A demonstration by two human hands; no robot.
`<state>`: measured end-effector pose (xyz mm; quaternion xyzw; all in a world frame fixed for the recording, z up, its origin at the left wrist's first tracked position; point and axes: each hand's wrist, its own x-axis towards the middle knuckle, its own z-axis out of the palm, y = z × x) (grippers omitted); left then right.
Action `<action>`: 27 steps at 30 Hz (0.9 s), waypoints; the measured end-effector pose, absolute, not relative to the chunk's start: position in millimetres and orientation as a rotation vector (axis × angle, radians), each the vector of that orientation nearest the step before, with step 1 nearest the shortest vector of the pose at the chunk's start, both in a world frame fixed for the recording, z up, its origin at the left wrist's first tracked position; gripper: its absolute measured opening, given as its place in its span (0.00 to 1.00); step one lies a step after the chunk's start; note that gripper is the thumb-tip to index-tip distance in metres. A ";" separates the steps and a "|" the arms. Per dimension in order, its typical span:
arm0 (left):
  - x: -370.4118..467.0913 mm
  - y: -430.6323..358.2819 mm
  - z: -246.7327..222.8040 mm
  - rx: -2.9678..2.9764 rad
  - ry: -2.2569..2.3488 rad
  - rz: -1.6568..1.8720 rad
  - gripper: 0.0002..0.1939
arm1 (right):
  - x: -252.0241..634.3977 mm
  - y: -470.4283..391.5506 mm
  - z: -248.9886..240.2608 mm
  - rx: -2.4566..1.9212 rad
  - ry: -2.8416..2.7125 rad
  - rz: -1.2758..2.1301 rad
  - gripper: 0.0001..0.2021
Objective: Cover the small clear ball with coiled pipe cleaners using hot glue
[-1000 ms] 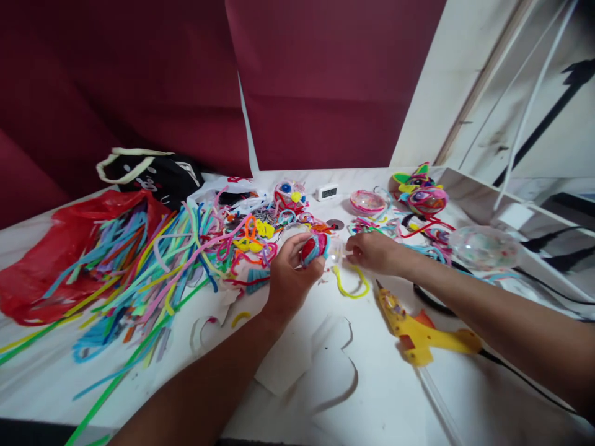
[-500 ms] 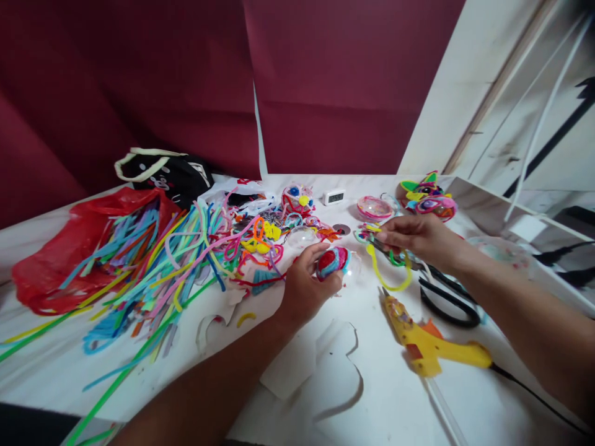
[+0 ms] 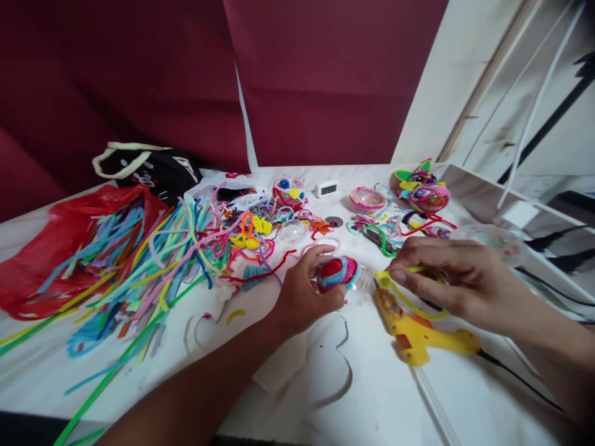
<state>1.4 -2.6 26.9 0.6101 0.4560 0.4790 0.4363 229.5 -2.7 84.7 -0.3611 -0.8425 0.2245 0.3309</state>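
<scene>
My left hand (image 3: 309, 294) is closed around a clear ball partly wrapped in pipe cleaner, the wrapped ball (image 3: 338, 274) showing red, pink and light blue coils. In my right hand (image 3: 446, 275), thumb and fingers pinch a yellow pipe cleaner (image 3: 421, 310), which loops down below the fingers. Just under that loop lies a yellow hot glue gun (image 3: 418, 337) on its side, its nozzle toward the ball and a clear glue stick (image 3: 434, 402) sticking out. Black scissor handles are mostly hidden behind my right hand.
Loose pipe cleaners (image 3: 158, 260) spread over the left side, partly in a red plastic bag (image 3: 51, 248). Behind stand a black bag (image 3: 149, 176), a decorated ball (image 3: 288, 192), a small digital clock (image 3: 326, 189) and a pink-rimmed clear bowl (image 3: 367, 199). The glue gun's cord (image 3: 520, 381) runs right.
My right hand has come back toward me with the yellow pipe cleaner, from the far scraps to above the glue gun. My left hand still holds the ball. The view has shifted slightly.
</scene>
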 end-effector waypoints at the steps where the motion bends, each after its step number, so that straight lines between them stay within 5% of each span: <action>1: 1.3 -3.0 27.7 1.516 1.125 1.182 0.30 | 227.9 -4.8 83.9 -0.921 -2.213 0.564 0.08; 27: 2.0 -6.0 28.1 1.655 1.115 1.032 0.31 | 218.3 -16.3 68.3 -0.583 -2.418 0.061 0.05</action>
